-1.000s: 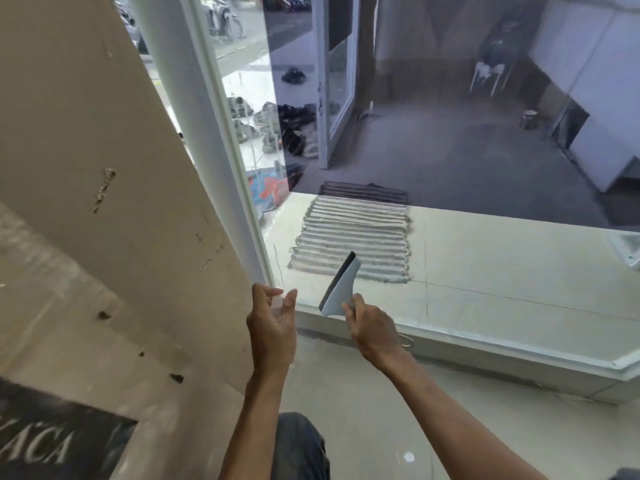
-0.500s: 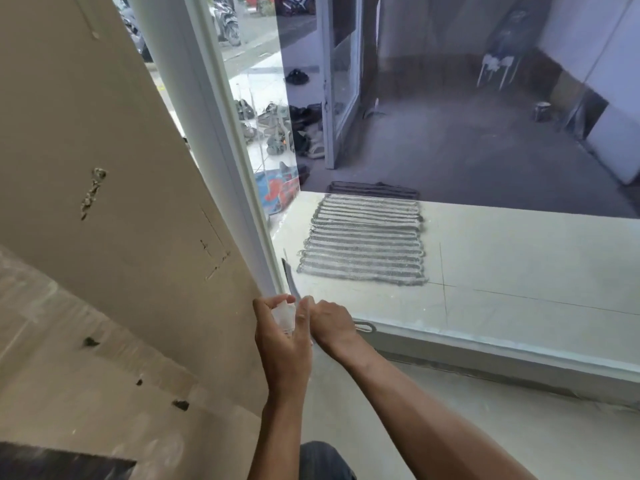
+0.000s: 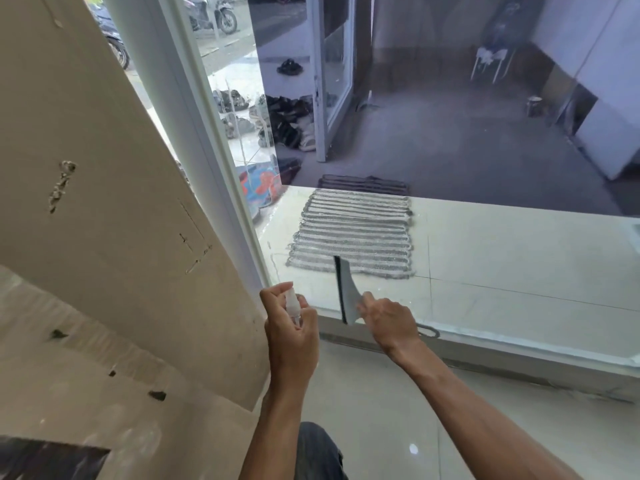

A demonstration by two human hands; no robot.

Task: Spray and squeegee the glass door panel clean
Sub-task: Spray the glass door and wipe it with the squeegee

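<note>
The glass door panel (image 3: 450, 150) fills the upper right, set in a white frame (image 3: 207, 140). My left hand (image 3: 289, 337) grips a small clear spray bottle (image 3: 293, 304), nozzle up, close to the glass at its lower left corner. My right hand (image 3: 389, 322) holds a grey squeegee (image 3: 347, 292) by its handle. Its black blade stands nearly upright at the bottom of the pane.
A beige wall (image 3: 97, 202) with chipped spots lies to the left. Behind the glass lie a grey ribbed mat (image 3: 353, 237), shoes (image 3: 287, 123) and an open door (image 3: 329, 74). Pale floor tiles (image 3: 381, 410) spread below, with my knee (image 3: 318, 448) at the bottom.
My right hand has swung the squeegee from the left frame edge out to the right, blade upright. My left hand still holds the bottle, now raised slightly.
</note>
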